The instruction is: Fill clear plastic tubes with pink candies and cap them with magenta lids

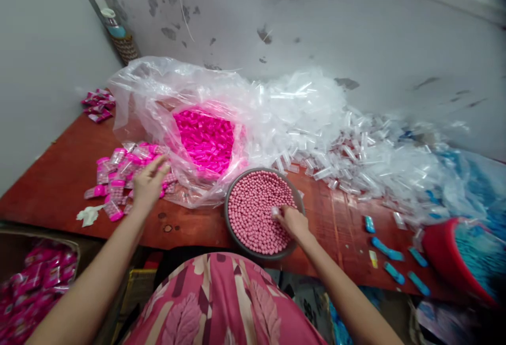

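Observation:
A round grey bowl full of pink balls stands at the table's front edge. Over the right part of the balls is my right hand, thumb and fingers closed on a small clear plastic container, mostly hidden by the fingers. My left hand is at the right side of a pile of filled clear containers with pink caps. Its fingers are apart and I see nothing held in them. Just beyond it, an open plastic bag holds many bright pink caps.
Clear empty containers are heaped along the wall on the right. Blue pieces lie near a red bucket. Pink packets sit at far left, and more fill a box below. A white scrap lies on the red-brown table.

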`<state>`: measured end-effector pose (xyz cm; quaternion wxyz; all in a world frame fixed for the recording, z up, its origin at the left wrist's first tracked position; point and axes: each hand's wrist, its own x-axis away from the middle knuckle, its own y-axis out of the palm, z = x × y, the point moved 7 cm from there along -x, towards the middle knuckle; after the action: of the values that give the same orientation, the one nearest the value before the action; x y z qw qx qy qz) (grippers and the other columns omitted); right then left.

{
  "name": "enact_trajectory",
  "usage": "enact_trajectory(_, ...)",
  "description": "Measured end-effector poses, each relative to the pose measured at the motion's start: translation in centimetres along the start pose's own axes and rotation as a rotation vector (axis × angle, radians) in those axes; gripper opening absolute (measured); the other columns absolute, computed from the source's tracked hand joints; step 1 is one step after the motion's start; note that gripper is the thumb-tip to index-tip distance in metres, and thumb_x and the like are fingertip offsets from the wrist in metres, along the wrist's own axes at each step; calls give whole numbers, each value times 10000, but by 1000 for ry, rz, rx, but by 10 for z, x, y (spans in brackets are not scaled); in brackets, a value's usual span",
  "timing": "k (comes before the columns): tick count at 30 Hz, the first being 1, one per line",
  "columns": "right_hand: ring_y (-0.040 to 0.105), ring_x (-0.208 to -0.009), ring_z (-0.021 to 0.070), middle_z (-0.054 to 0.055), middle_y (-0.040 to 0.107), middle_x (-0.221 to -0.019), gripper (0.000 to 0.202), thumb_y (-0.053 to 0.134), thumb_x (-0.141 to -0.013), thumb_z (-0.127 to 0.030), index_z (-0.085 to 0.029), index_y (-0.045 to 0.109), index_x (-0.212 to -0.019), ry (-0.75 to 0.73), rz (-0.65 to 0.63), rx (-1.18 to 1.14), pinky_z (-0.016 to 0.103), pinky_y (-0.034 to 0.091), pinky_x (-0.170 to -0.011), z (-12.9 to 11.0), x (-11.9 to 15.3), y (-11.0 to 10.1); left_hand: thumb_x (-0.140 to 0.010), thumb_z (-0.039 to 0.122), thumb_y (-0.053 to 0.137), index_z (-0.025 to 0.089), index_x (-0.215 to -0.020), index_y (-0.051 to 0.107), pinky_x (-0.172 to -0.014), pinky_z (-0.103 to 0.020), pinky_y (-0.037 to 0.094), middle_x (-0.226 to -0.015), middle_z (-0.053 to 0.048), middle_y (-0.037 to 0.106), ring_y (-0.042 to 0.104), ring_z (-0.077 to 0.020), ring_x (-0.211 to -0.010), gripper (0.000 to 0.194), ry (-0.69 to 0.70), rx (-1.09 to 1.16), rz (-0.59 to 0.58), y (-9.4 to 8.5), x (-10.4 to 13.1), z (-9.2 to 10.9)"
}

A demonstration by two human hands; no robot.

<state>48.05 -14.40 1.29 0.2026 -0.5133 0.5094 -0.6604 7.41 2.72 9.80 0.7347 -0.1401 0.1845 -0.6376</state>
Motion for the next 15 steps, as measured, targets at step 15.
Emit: enact_trajectory(15,582,-701,152,30,619,-793,276,619,-662,-344,-172,561,-870,-305,-211,-1520,334,464,-684,-56,41,-16,-745,246,511,189,-955,540,-669,-219,454,-844,-13,631,588,-132,-762,219,88,327,-701,183,147,95)
